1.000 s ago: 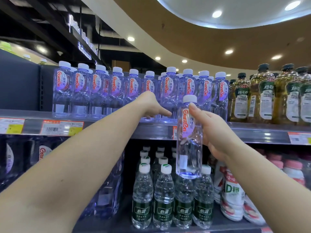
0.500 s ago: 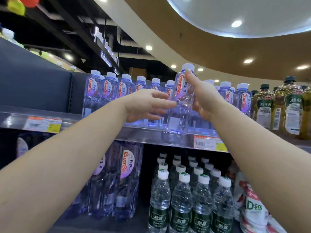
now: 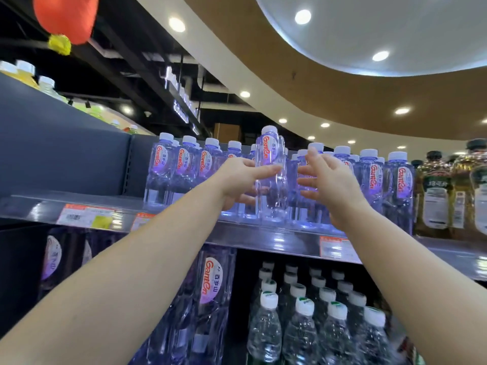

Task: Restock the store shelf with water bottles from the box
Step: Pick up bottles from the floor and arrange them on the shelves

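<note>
1. The water bottle [image 3: 271,175] stands upright at the front edge of the shelf [image 3: 263,235], slightly proud of the row of matching bottles [image 3: 184,167] behind and beside it, its white cap higher than theirs.
2. The left hand [image 3: 241,180] has straight fingers laid against the bottle's left side at label height, touching rather than wrapping it. The right hand [image 3: 329,180] is spread with fingers apart just to the bottle's right; it holds nothing.
3. Handling, as I judge it: a full bottle of this kind is fairly heavy for its width, with thin clear walls that give under a squeeze and a smooth, slick label. Tall and narrow, it tips easily if pushed high up. The waist below the label looks the surest place to hold or push.
4. Tea-coloured bottles [image 3: 437,191] fill the shelf further right. Green-labelled bottles [image 3: 300,325] and large water jugs [image 3: 210,299] sit on the tier below. The box is not in view.
</note>
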A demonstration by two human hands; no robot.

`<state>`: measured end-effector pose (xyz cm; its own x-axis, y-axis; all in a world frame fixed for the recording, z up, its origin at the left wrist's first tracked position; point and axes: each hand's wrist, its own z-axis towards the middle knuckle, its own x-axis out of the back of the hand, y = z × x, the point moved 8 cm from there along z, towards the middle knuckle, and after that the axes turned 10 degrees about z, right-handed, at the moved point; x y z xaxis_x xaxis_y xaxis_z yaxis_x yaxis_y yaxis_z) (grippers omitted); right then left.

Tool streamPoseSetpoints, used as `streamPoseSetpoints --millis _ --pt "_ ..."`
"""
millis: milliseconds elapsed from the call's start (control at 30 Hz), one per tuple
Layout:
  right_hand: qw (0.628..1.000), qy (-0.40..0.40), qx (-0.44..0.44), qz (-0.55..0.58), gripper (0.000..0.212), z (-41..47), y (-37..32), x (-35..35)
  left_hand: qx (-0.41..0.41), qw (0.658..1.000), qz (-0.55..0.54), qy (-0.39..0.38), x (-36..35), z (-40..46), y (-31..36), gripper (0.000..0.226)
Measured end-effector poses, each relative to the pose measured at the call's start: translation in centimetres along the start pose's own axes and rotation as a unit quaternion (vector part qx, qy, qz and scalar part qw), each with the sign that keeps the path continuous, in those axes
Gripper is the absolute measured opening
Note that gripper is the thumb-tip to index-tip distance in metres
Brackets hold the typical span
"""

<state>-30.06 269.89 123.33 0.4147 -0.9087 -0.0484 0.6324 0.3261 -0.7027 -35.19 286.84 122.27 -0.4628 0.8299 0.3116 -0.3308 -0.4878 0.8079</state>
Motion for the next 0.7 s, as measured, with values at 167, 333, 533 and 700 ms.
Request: streamPoseSetpoints --millis 167,333,533,700 --pt "0.991 0.041 0.063 -0.111 0.023 -1.7 1.3 4.1 -0.026 0.992 0.102 0.065 -1.9 2.0 -0.4 0.054" --pt "0.968 0.019 0.085 -0.237 0.014 -3.0 2.9 5.2 -0.003 0.99 0.122 0.067 -2.9 2.8 -1.9 0.077" --pt "0.959 0.007 0.087 -0.27 0.013 -3.4 4.0 5.0 0.041 0.984 0.172 0.004 -3.1 2.6 -2.3 0.092" --pt "0.95 -0.017 0.095 -0.296 0.011 -3.8 4.4 4.6 0.026 0.979 0.202 -0.004 -3.5 2.2 -2.0 0.096"
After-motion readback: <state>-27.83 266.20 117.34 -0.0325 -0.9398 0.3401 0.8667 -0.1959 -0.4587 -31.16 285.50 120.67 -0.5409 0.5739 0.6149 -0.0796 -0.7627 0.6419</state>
